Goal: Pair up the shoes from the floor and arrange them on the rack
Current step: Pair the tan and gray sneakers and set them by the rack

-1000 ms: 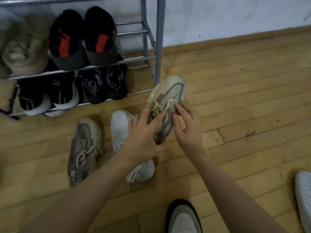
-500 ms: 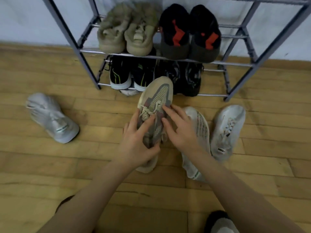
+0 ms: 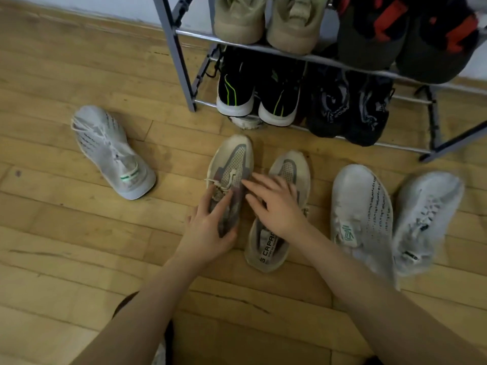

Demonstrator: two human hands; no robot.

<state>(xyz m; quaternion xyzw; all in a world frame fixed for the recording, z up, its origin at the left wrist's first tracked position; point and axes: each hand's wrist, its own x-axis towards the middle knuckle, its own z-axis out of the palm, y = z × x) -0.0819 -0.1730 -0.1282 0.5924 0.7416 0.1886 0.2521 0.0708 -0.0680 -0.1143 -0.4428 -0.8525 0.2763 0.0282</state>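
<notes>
The rack stands against the wall with its two visible shelves taken: tan shoes and dark red-marked shoes above, two black pairs below. You will likely need another shelf, though none shows here.

On the floor, three white shoes lie loose: one well off to your left, two side by side on your right, apparently not a match.

Between them you have set the beige shoe just beside its twin, toes towards the rack, evidently to confirm the pair.

Your left hand grips the beige shoe around its collar, thumb across the laces. Your right hand lies over the twin with fingers spread and straight, reaching across to the beige shoe, grasping nothing.
</notes>
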